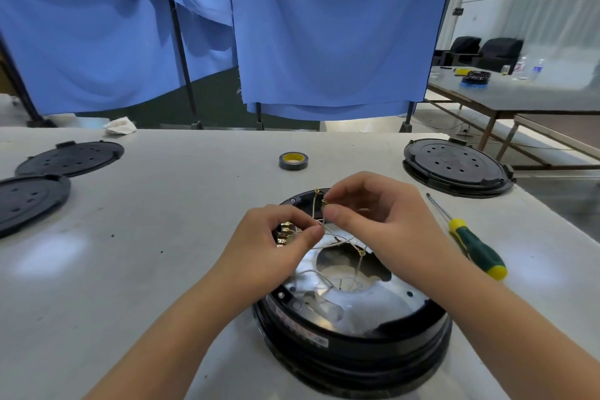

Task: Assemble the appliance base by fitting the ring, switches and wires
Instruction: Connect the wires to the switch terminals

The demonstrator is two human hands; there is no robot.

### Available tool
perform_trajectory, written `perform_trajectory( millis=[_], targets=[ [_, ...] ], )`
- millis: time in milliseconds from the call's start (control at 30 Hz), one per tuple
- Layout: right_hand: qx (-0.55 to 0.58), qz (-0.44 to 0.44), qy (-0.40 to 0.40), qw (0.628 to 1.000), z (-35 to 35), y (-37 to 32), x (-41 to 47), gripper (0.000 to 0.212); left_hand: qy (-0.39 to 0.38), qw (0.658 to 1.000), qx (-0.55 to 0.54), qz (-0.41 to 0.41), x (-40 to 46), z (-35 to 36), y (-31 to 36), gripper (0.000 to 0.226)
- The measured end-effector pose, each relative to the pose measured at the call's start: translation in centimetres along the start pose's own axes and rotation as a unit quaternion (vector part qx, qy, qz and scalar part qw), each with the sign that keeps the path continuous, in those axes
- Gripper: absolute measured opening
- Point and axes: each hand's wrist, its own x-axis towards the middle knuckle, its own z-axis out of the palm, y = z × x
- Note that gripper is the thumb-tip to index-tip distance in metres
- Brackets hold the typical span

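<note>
Hands pinch wires over base | screwdriver near right | tape beyond

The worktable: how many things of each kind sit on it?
Black perforated covers: 3
Appliance base: 1
Tape roll: 1
Screwdriver: 1
Crumpled cloth: 1
Total: 7

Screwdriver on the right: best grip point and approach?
Grip the screwdriver by its green-and-yellow handle, coming from above. It lies flat on the table, thin shaft pointing away from the person, handle nearer. The right hand is closest but now pinches a wire.
</note>
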Motion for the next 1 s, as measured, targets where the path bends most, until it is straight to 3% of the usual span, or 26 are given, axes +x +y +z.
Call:
perform_trajectory(
  millis=[233,367,467,633,1000],
  targets=[
    [-0.05,-0.009,-0.016,0.999,1.8,-0.2,1.2,0.018,-0.016,0.999,-0.027,0.018,0.0,-0.3,0.4,0.009],
    [-0.039,0.023,0.004,0.999,1.1,0.2,1.3,0.019,0.057,0.994,-0.092,-0.012,0.8,-1.2,-0.1,0.017],
    [-0.055,0.1,-0.08,0.99,1.5,0.8,0.9,0.015,0.102,0.982,-0.144,-0.066,1.6,-1.4,-1.2,0.025],
    [-0.09,0.128,-0.171,0.973,2.4,1.0,0.5,0.01,0.082,0.98,-0.134,-0.122,2.0,-0.4,-3.2,0.027],
    [-0.091,0.134,-0.151,0.975,3.0,1.0,0.6,0.014,0.084,0.98,-0.145,-0.102,2.2,-0.1,-3.6,0.028]
  ],
)
